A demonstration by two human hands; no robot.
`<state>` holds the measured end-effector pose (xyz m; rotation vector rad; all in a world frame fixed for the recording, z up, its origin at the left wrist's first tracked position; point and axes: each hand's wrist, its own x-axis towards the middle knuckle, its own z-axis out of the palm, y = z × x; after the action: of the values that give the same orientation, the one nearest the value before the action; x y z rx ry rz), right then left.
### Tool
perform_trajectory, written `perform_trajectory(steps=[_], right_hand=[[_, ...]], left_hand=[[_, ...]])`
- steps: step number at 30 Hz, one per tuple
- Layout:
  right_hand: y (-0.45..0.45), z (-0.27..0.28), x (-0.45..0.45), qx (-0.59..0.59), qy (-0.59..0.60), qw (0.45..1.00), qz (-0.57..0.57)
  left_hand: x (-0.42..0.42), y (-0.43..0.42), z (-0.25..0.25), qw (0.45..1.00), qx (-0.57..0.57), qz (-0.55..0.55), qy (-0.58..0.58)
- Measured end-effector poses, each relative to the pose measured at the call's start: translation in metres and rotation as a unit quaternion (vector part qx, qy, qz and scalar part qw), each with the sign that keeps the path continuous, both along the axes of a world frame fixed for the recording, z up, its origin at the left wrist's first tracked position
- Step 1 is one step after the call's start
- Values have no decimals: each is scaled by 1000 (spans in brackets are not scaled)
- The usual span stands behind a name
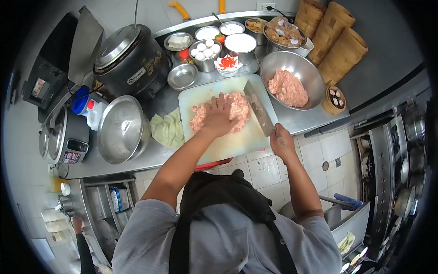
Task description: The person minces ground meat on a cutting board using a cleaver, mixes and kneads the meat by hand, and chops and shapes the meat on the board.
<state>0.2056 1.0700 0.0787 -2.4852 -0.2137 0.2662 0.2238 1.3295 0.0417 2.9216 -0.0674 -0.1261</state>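
My left hand (220,118) lies flat with fingers spread on a mound of ground meat (240,109), which rests on a pale cutting board (214,150). In my right hand (282,143) is the handle of a cleaver (259,108). The wide blade slants along the board's right side, beside the meat, with bits of meat stuck to it. Right of the board, a large steel bowl (306,64) holds another lump of ground meat (288,88). A crumpled light green cloth (168,129) touches the counter at the board's left.
An upright steel bowl (122,130) stands left of the cloth. Behind the board are a bowl of eggs (205,49), a small steel dish (182,76) and a large dark pot (132,59). Bamboo steamers (342,55) stack at right. Another person's arm (83,249) shows lower left.
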Motion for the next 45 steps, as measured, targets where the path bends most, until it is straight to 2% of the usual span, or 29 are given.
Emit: perform_trajectory(steps=[1, 4, 5, 6, 8, 10, 13, 16, 19, 20, 21, 22, 23, 29, 32, 35, 36, 37, 38, 41, 42, 45], right_hand=[[2, -6, 1, -30, 8, 999, 18], [2, -15, 2, -54, 9, 997, 49], [2, -15, -4, -60, 7, 997, 53], [3, -13, -5, -52, 3, 998, 44], [6, -1, -2, -39, -13, 999, 27], [12, 28, 1, -33, -67, 997, 3], [28, 90, 4, -15, -142, 988, -59], [53, 130, 2, 238, -203, 943, -118], [60, 72, 9, 209, -304, 913, -178], [73, 61, 0, 162, -333, 916, -153], [68, 23, -5, 19, -242, 959, -145], [46, -34, 1, 29, -123, 990, -68], [46, -12, -4, -166, 20, 985, 41], [57, 85, -5, -18, -68, 997, -35], [74, 89, -13, 66, -160, 978, -117], [63, 13, -22, -31, -141, 980, -139], [44, -12, -20, -83, -97, 990, -56], [43, -3, -24, -133, -48, 990, 27], [41, 9, -23, -133, 0, 991, -19], [44, 64, -25, -95, -75, 992, -37], [51, 82, -29, -63, -85, 991, -76], [65, 75, -42, -20, -172, 975, -139]], left_hand=[[0, 12, 1, 999, -45, -12, 5], [-11, 57, 1, 990, -92, 91, -62], [-12, 75, -23, 974, -148, 152, -73], [-11, 91, -60, 943, -283, 158, -74], [-13, 97, -86, 885, -429, 155, -94], [-23, 88, -89, 867, -459, 149, -127], [-35, 81, -92, 876, -409, 126, -223], [-43, 86, -77, 919, -280, 84, -263], [-43, 83, -73, 900, -329, 102, -266], [-43, 83, -75, 900, -330, 104, -264], [-43, 84, -77, 901, -330, 105, -263], [-43, 85, -79, 900, -329, 106, -263], [-46, 84, -82, 904, -327, 108, -255], [-43, 84, -75, 898, -332, 108, -268], [-45, 85, -75, 895, -340, 106, -268], [-44, 87, -74, 893, -342, 98, -275], [-42, 87, -77, 893, -337, 95, -281], [-44, 87, -79, 894, -332, 93, -284], [-45, 89, -80, 896, -332, 89, -281], [-49, 89, -82, 895, -337, 91, -276], [-48, 90, -81, 894, -343, 89, -276], [-44, 90, -79, 889, -350, 86, -281]])
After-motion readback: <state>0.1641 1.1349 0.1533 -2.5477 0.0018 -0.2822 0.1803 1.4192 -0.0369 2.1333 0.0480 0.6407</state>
